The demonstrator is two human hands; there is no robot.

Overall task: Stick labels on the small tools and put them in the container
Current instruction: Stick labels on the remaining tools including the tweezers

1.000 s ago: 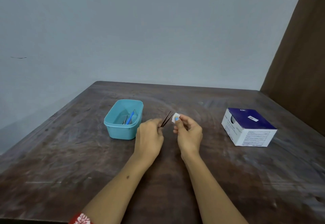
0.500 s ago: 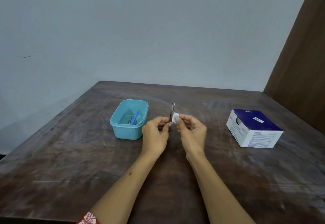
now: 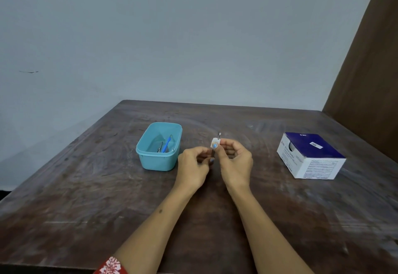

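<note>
My left hand (image 3: 193, 166) pinches the lower end of a thin dark metal tool (image 3: 218, 135), which stands nearly upright above the table. My right hand (image 3: 235, 161) holds a small white label (image 3: 214, 145) with a blue mark, pressed against the tool's shaft. Most of the tool is hidden behind the label and my fingers. A light blue plastic container (image 3: 159, 159) sits just left of my left hand, with a blue-handled tool (image 3: 166, 146) and other small metal tools inside.
A white and dark blue cardboard box (image 3: 310, 155) stands on the right part of the dark wooden table (image 3: 86, 198). A grey wall rises behind the table, and a brown panel (image 3: 370, 80) borders the right side.
The tool went from slanted to nearly upright in my left hand. My right hand brought the label against its shaft. The view shifted slightly.
</note>
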